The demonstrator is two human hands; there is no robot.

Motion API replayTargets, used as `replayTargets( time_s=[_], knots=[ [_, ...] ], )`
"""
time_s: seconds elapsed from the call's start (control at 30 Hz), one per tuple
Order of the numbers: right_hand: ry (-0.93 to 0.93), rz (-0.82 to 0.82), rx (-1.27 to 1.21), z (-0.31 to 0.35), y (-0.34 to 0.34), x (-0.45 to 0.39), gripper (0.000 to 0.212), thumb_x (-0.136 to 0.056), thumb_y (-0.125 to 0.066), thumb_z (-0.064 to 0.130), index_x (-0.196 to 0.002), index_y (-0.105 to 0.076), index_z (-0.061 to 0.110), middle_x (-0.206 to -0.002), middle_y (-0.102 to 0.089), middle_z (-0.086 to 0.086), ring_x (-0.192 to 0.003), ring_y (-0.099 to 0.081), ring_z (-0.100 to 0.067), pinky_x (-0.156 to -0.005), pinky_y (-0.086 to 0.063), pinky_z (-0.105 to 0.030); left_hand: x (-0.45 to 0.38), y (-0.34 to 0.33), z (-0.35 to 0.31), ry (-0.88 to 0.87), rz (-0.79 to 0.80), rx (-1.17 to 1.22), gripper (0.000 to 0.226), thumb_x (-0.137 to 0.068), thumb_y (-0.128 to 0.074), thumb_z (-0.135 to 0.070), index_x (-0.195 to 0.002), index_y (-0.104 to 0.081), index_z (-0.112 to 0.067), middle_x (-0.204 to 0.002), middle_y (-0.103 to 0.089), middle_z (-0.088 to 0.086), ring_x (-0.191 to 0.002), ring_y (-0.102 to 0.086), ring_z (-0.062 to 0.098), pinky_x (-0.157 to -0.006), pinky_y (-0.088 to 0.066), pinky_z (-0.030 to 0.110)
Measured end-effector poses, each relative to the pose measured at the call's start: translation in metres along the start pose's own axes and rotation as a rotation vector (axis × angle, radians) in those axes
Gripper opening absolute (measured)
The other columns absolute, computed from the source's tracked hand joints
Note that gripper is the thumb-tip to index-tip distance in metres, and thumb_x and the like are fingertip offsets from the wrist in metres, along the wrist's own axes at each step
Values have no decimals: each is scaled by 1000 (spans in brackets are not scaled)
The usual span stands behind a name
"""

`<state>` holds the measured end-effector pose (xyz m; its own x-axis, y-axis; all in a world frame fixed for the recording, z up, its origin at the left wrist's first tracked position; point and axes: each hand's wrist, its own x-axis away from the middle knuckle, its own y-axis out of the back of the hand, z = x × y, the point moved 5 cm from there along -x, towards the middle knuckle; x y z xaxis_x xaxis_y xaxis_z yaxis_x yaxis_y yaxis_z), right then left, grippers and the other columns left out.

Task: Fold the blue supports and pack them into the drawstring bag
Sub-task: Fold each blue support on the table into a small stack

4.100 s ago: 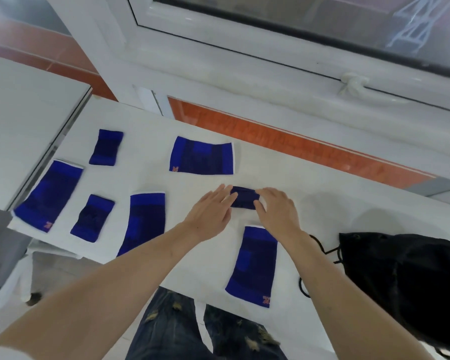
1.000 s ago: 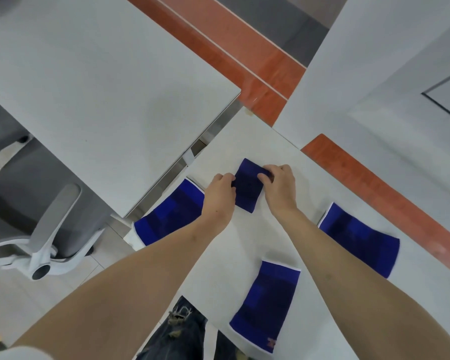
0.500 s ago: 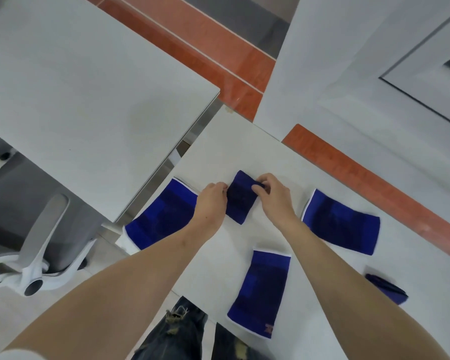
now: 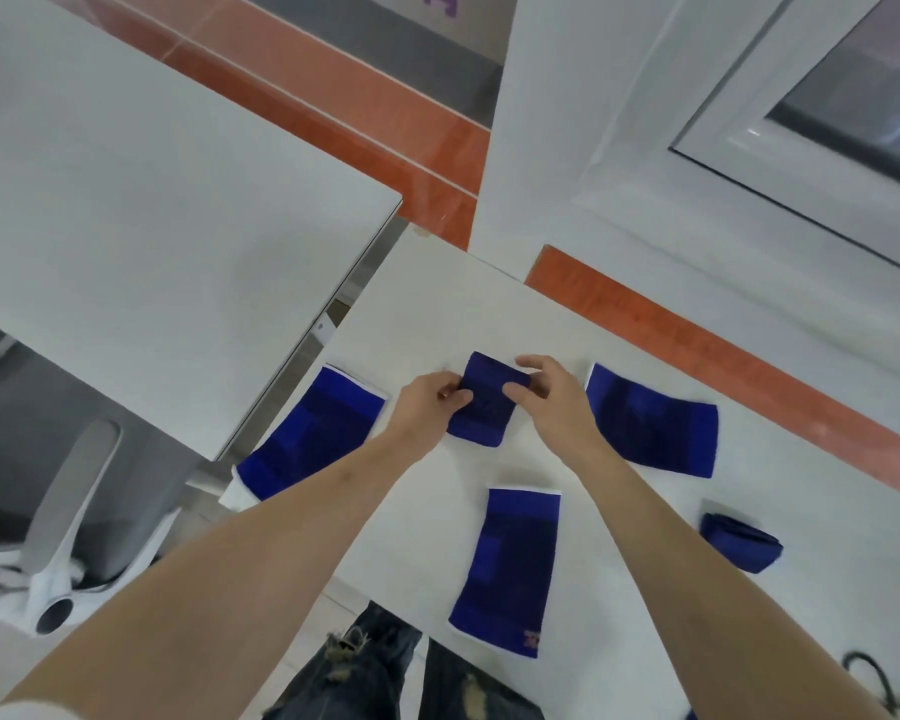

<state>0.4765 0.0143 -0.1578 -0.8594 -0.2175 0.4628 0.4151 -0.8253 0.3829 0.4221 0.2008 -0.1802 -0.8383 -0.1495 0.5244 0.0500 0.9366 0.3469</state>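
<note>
I see both hands grasping one small blue support (image 4: pixel 481 407) on the counter (image 4: pixel 437 304), left hand (image 4: pixel 427 402) pinching its left edge, right hand (image 4: pixel 546 394) pinching its right edge.

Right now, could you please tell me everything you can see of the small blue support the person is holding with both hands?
The small blue support is a dark blue sleeve that looks like stretchy knit fabric, shorter than the flat ones around it. It lies on the white table, slightly tilted, its far end lifted as if mid-fold. The left hand pinches its left edge and the right hand grips its right edge. It touches no other support.
</note>
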Motion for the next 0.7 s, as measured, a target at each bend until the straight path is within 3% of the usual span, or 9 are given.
replayTargets(
  time_s=[0.1,0.17,0.23,0.33,0.4,0.5,0.7],
  knots=[
    [90,-39,28,6,9,7,26,-94,-73,21,-118,-66,27,-106,-72,13,-96,-66,-4,-84,-51,-20,1,3,-11,-82,-54,66,17,-99,-58,-11,-111,-66,-18,-104,-72,-3,-95,-67,11,-73,-52,14],
    [228,-91,129,15,13,14,21,-93,-73,14,-108,-66,27,-103,-70,15,-94,-62,-4,-82,-45,-12,4,8,-20,-186,-106,28,20,-97,-62,-7,-112,-66,-20,-107,-70,-6,-99,-65,8,-82,-50,12],
    [343,-112,274,18,14,20,23,-94,-72,12,-111,-66,26,-108,-67,14,-99,-58,-3,-87,-42,-10,8,10,-28,-312,-119,-75,26,-93,-69,-6,-115,-66,-19,-115,-67,-9,-105,-62,5,-91,-48,11],
    [478,-59,504,5,5,26,27,-92,-72,16,-116,-67,25,-115,-67,11,-111,-57,-7,-95,-47,-23,11,5,-19,-421,-63,-290,31,-89,-73,-5,-118,-67,-15,-122,-65,-5,-108,-62,8,-95,-50,17],
    [448,34,598,-14,-5,29,25,-94,-71,25,-118,-66,30,-116,-66,11,-112,-57,-9,-96,-50,-31,11,1,-1,-425,-18,-408,28,-91,-72,-7,-117,-70,-13,-121,-67,-1,-107,-65,13,-93,-49,19],
    [351,107,595,-34,-15,36,25,-97,-66,34,-122,-65,33,-118,-64,9,-109,-58,-11,-96,-49,-30,15,-8,20,-367,66,-467,23,-94,-68,-11,-117,-71,-13,-113,-71,3,-103,-66,20,-87,-45,20],
    [125,-11,487,-47,-13,25,30,-98,-62,45,-124,-63,30,-112,-63,9,-99,-59,-9,-88,-50,-30,11,-12,27,-203,0,-265,13,-97,-66,-20,-109,-70,-19,-101,-73,-6,-92,-66,9,-85,-54,27]
  ],
)
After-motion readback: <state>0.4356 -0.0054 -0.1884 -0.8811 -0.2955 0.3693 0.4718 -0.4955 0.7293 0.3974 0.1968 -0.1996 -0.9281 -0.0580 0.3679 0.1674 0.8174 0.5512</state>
